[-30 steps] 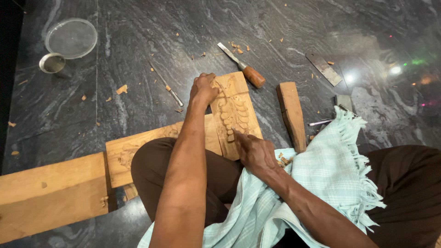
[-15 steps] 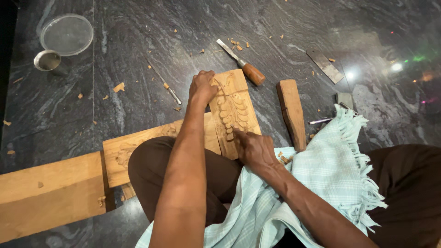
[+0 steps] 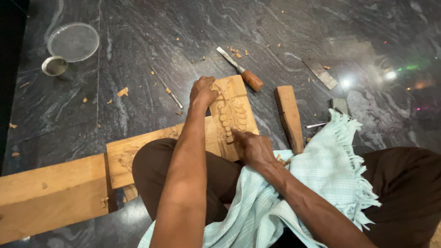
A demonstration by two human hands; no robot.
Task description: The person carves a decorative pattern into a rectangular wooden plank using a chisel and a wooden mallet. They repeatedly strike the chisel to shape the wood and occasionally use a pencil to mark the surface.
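Now your left hand [image 3: 203, 91] curls its fingers closed over the top edge of the carved wooden panel [image 3: 233, 115] at frame centre, while your right hand [image 3: 252, 148] presses loosely closed fingers on its lower carving.

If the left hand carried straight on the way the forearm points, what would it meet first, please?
Probably the wooden-handled chisel lying just beyond the carved wooden panel that the left hand rests on; otherwise only dark stone floor, though depth is unclear.
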